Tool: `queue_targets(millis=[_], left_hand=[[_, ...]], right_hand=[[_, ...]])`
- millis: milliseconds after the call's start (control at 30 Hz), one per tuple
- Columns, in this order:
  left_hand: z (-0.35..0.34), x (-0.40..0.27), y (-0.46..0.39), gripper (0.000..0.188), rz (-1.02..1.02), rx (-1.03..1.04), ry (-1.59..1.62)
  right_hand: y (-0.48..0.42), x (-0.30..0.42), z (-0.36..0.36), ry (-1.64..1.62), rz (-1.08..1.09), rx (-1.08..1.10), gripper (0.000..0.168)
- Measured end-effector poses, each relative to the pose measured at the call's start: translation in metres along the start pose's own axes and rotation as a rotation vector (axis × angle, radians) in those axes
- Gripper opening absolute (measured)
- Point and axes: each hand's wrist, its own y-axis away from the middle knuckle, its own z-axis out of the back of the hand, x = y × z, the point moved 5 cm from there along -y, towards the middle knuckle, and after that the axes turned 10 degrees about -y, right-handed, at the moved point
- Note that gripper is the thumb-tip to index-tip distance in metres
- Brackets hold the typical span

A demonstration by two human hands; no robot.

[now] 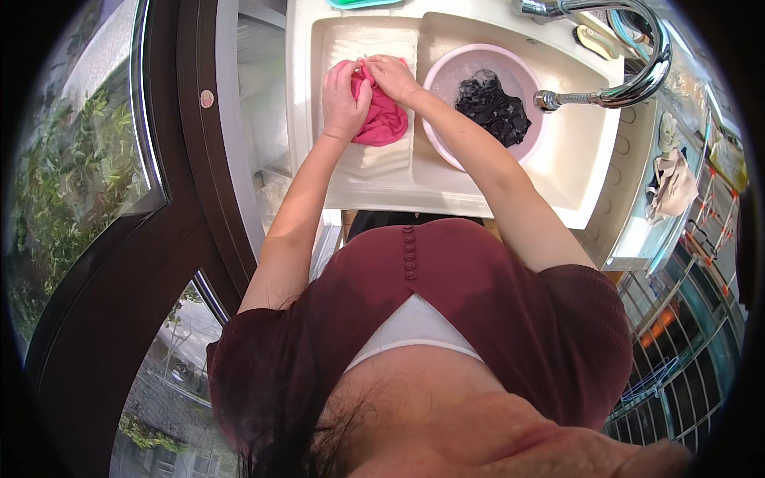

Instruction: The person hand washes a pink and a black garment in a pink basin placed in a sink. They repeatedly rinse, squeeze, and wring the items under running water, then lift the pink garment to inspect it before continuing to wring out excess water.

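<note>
A bunched pink cloth [382,122] lies on the ribbed washboard [366,170] at the left of a cream laundry sink [442,194]. At the cloth's far end my left hand [346,98] grips it from the left side. My right hand [389,74] comes in from the right and pinches the same cloth; the fingertips of both hands nearly meet there. Folds of fabric partly hide what the fingers hold. To the right, a pale pink basin [441,146] stands in the sink bowl with a dark wet garment [493,110] in sudsy water.
A chrome faucet [648,71] arches over the basin from the right. A scrub brush [596,42] rests on the back right rim, and a turquoise dish [364,3] at the back edge. Beige cloth [674,185] lies on the right-hand ledge. A dark window frame [206,155] borders the left.
</note>
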Motion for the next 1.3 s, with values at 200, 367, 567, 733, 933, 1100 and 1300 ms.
queue_targets(millis=[200,367,567,733,933,1100,1300], left_hand=[[0.004,-0.014,0.089,0.050,0.033,0.187,0.124],[-0.039,0.000,0.089,0.031,0.148,0.030,0.016],[-0.074,0.029,0.066,0.028,0.219,0.127,-0.043],[-0.084,0.033,0.056,0.029,0.243,0.165,-0.080],[-0.062,0.006,0.038,0.052,0.636,0.587,-0.128],[-0.027,-0.020,0.071,0.039,0.300,0.363,-0.150],[-0.040,-0.026,0.137,0.060,0.176,0.218,-0.384]], right_hand=[[0.150,0.051,-0.022,0.158,0.397,-0.385,0.025],[0.121,0.020,-0.027,0.184,0.405,-0.507,0.018],[0.089,-0.004,-0.022,0.189,0.334,-0.473,0.014],[0.084,0.002,-0.011,0.214,0.114,-0.472,0.014],[0.090,0.010,0.000,0.101,-0.268,-0.207,0.031],[0.110,0.009,0.003,-0.077,0.042,-0.056,0.038],[0.201,-0.061,0.178,0.537,0.174,-0.617,0.038]])
